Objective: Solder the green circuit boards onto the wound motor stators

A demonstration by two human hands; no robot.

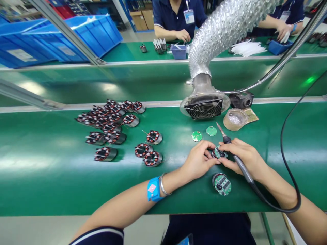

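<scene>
Stator assembly (220, 152) is sitting on the counter (51, 163) between your hands; your left hand (198, 160) is pinching it steady while your right hand (245, 158) is gripping the soldering iron (236, 158) pen-style, tip angled away

No text or label is legible
</scene>
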